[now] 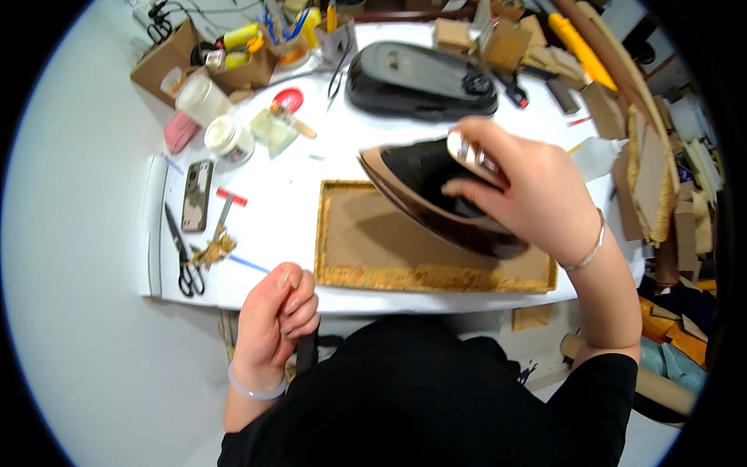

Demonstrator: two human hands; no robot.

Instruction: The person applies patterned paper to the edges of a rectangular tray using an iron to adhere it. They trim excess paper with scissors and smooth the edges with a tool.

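My right hand (pixel 537 183) grips the handle of a dark clothes iron (pixel 424 183) with a brown rim. The iron hangs over a shallow rectangular tray-like piece (pixel 366 233), which has a brown board face and a gold patterned border. Whether the iron touches it I cannot tell. Beside the near left corner of that piece, my left hand (pixel 282 302) is curled closed at the table's front edge. Its fingers are folded together, and anything inside them is hidden.
Scissors (pixel 185 261), a phone (pixel 198 194) and gold scraps (pixel 214 247) lie at the left. White jars (pixel 229 140) stand behind them. A black case (pixel 420 82) sits at the back. A squeeze bottle (pixel 597 158) and cardboard pieces (pixel 622 187) are at the right.
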